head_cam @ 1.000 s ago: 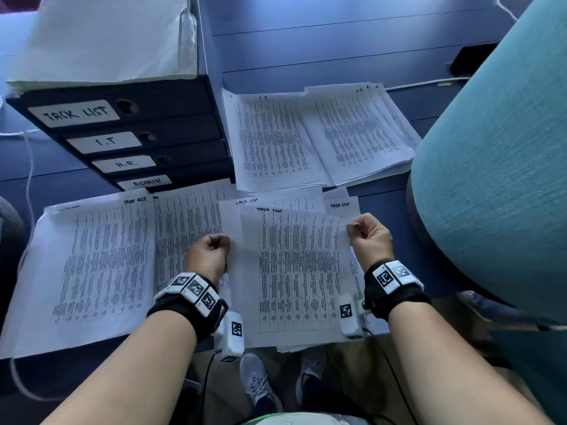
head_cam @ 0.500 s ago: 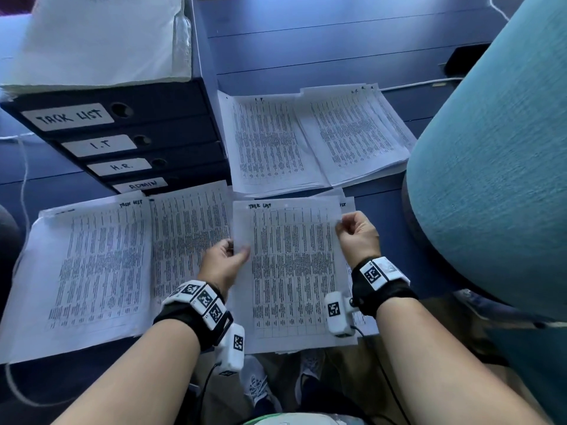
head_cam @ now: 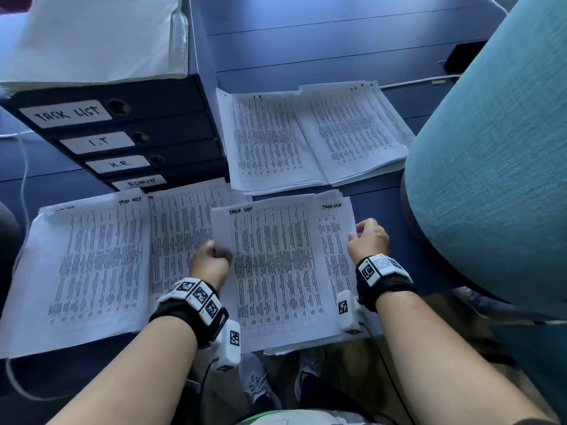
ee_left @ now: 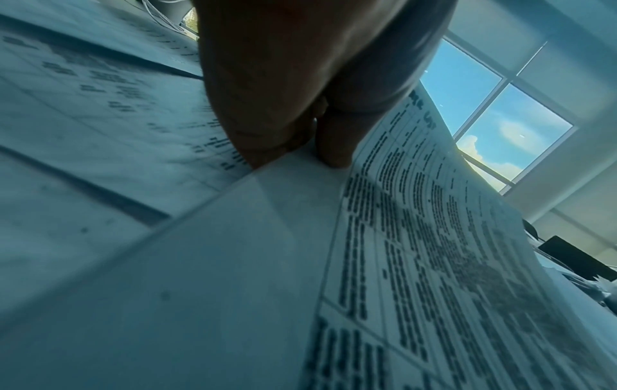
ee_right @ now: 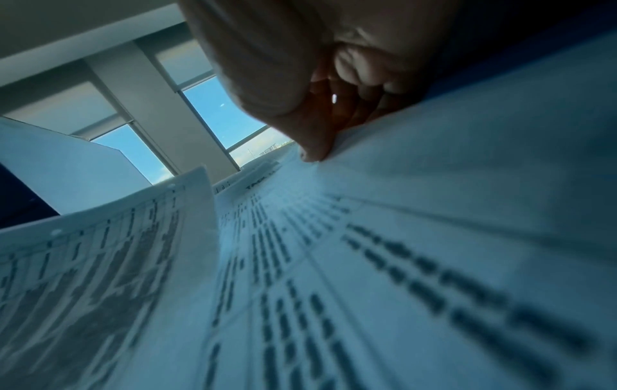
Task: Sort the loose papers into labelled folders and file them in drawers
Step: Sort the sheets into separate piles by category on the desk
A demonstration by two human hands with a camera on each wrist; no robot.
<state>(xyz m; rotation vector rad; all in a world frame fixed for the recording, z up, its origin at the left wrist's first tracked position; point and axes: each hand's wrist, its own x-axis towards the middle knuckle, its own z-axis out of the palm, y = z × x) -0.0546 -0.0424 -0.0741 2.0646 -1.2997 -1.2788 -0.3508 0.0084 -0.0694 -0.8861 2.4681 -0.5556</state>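
Note:
A printed sheet headed TASK LIST (head_cam: 276,271) lies slightly raised on a stack of similar sheets (head_cam: 334,240) at the desk's near edge. My left hand (head_cam: 221,253) pinches this top sheet's left edge; in the left wrist view thumb and finger of the left hand (ee_left: 300,150) close on the paper (ee_left: 417,237). My right hand (head_cam: 354,236) pinches the right edge of the sheet underneath. In the right wrist view the right hand (ee_right: 317,151) grips that lower sheet (ee_right: 434,211), with the top sheet (ee_right: 117,250) curling up at the left.
A dark drawer unit (head_cam: 171,118) labelled TASK LIST, I.T, H.R. and ADMIN stands at the back left, with white papers (head_cam: 92,38) on it. Sorted piles lie around: a TASK LIST pile (head_cam: 92,265), an I.T. pile (head_cam: 264,139), an H.R. pile (head_cam: 352,130). A teal chair (head_cam: 491,179) crowds the right.
The top sheet has slid left off the stack in my left hand. My right hand let go of its right edge and now pinches the sheet beneath.

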